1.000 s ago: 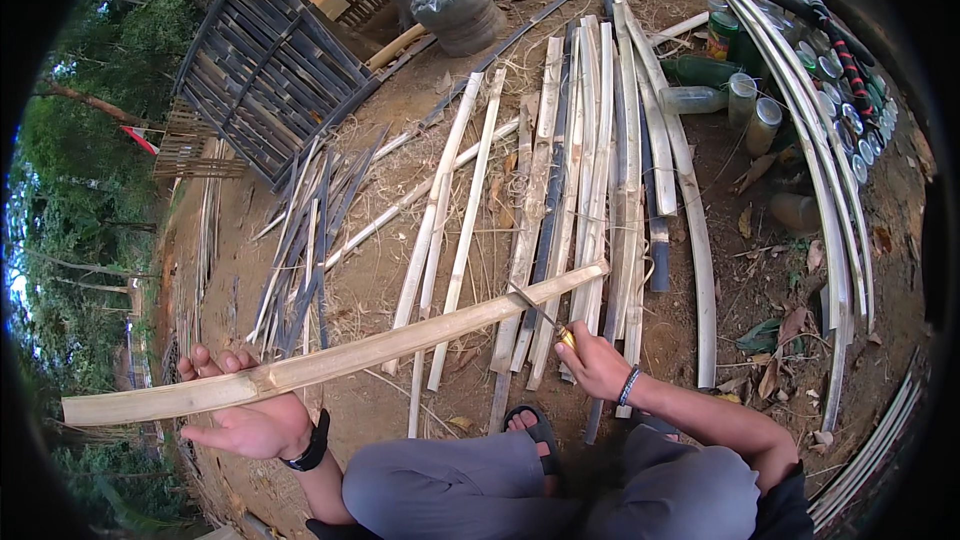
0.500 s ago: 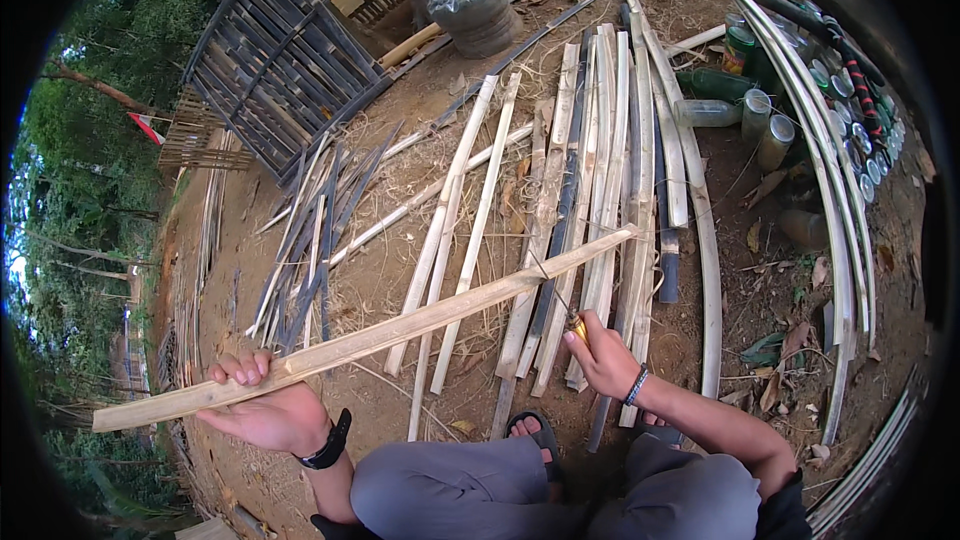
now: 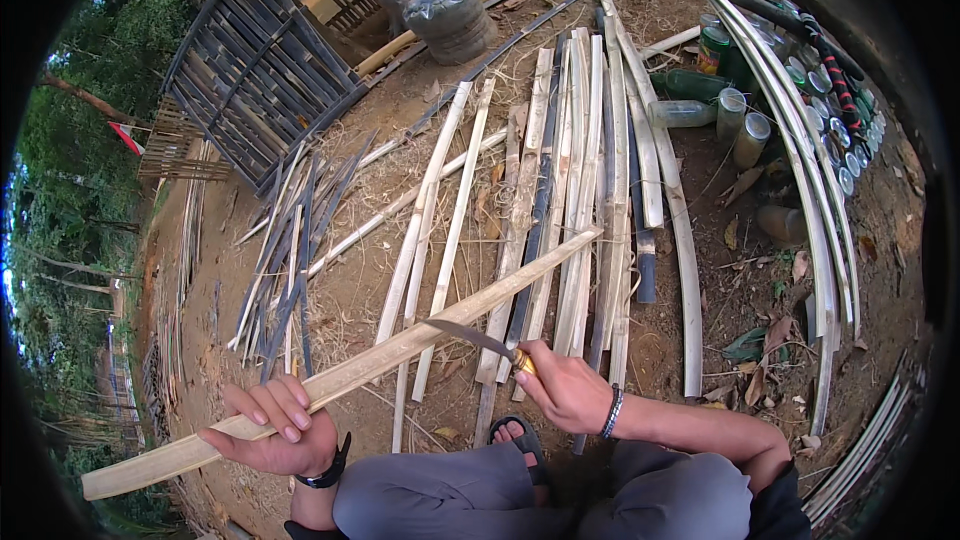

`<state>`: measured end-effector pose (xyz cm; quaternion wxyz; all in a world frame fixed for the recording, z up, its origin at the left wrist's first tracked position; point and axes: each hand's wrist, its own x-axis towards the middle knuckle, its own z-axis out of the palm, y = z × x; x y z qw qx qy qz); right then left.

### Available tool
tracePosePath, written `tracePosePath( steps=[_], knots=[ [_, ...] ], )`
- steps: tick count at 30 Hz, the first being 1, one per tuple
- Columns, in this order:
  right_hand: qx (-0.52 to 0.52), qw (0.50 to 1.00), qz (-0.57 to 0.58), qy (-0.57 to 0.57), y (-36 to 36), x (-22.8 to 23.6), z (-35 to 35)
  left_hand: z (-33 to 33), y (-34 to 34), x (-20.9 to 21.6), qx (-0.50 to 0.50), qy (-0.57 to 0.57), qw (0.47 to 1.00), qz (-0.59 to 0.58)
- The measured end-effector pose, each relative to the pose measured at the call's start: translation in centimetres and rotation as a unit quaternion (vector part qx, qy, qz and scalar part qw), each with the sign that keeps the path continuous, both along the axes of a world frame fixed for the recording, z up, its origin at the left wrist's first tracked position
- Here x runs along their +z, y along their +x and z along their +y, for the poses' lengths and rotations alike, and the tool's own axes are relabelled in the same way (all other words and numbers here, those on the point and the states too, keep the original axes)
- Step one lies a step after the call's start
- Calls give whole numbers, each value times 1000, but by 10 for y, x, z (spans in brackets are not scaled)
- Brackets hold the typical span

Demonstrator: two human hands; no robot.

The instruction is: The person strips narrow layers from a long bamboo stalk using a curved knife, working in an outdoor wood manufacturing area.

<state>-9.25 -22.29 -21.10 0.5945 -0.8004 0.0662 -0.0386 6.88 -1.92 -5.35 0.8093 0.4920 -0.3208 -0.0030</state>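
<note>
A long, pale bamboo strip (image 3: 365, 362) slants across in front of my knees, its left end lower than its right. My left hand (image 3: 285, 440) grips it near the lower end, thumb beneath and fingers curled over the upper edge. In my right hand (image 3: 568, 392) is a knife (image 3: 475, 337) with a dark, curved blade and a yellowish handle, held closed around the handle. The blade points left, and its tip lies against the strip about midway along. My fingers hide part of the handle.
Many bamboo strips (image 3: 580, 180) lie on the dirt ahead, with a pile of thin dark slats (image 3: 290, 260) to the left. Glass jars and bottles (image 3: 730, 115) stand at the right. Farther off are a plastic container (image 3: 448, 25) and a dark slatted panel (image 3: 255, 65).
My right hand and the knife have moved left and down along the bamboo strip. The strip tilts more steeply, and my left hand's fingers now reach further over it.
</note>
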Motion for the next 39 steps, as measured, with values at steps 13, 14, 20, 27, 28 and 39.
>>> tracePosePath(
  steps=[13,14,20,27,28,39],
  knots=[
    [-15,998,27,-54,11,-12,5,-15,-23,1,43,11,998,54],
    [-13,998,33,-43,11,-10,2,-17,-24,3,44,6,997,56],
    [-44,996,43,-58,19,-23,-5,-16,-20,2,41,10,998,56],
    [-55,993,59,-83,29,-34,-19,-17,-15,-1,62,4,996,68],
    [-43,994,57,-82,26,-32,-15,-16,-17,0,59,6,996,61],
    [-39,994,47,-92,23,-33,-6,-15,-16,-1,62,9,996,57]
  ],
)
